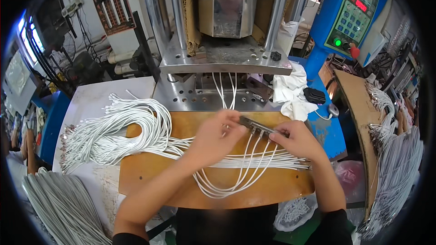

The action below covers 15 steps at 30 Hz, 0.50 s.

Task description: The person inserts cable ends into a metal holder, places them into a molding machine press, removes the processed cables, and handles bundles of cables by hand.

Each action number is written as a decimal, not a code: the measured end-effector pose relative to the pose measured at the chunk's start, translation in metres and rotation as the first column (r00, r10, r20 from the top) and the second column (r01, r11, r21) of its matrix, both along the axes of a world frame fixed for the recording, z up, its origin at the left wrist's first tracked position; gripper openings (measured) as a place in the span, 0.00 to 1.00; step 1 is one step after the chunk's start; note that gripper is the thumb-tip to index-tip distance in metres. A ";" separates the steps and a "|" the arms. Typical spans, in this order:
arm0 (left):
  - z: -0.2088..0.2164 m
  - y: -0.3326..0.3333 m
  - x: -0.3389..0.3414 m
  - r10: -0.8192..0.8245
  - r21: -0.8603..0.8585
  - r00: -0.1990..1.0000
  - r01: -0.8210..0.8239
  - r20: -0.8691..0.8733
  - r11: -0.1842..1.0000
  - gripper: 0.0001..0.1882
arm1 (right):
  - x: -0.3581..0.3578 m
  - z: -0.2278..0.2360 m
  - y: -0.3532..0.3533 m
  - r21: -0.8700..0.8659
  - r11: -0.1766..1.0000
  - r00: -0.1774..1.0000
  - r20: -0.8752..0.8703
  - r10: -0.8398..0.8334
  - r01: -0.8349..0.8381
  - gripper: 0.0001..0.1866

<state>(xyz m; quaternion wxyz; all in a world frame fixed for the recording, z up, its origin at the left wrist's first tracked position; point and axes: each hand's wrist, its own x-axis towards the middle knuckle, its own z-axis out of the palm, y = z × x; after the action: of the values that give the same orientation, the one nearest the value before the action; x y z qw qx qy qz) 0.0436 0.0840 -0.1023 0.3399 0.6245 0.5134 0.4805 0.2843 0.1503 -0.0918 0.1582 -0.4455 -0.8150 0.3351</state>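
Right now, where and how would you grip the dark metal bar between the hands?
Dark metal bar: probably pinch both short ends, coming in from left and right. It is long and narrow, and white cables leave its near long edge, a poorer place for fingers.

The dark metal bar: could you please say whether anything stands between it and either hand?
Nothing visible does: the left hand and right hand are at opposite ends of the dark metal bar; white cables leave its near edge.
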 end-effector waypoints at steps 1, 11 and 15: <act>-0.001 0.003 -0.012 0.030 -0.057 0.999 -0.029 0.019 0.998 0.22 | -0.006 0.013 -0.003 -0.003 0.999 0.995 0.081 0.050 -0.050 0.12; -0.028 0.092 -0.034 0.019 -0.353 0.646 0.392 0.763 0.849 0.14 | -0.097 -0.051 0.200 0.504 0.864 0.975 0.198 -0.100 -0.014 0.21; -0.036 0.088 -0.046 -0.059 -0.297 0.587 0.490 0.807 0.820 0.14 | -0.110 -0.065 0.206 0.419 0.904 0.991 -0.126 -0.036 0.086 0.22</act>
<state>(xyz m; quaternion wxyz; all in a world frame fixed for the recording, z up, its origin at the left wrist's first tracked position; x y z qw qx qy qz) -0.0027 0.1725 -0.1384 0.7440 0.3256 0.3156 0.4909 0.1747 0.3559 -0.1572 0.3081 -0.4057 -0.8435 0.1704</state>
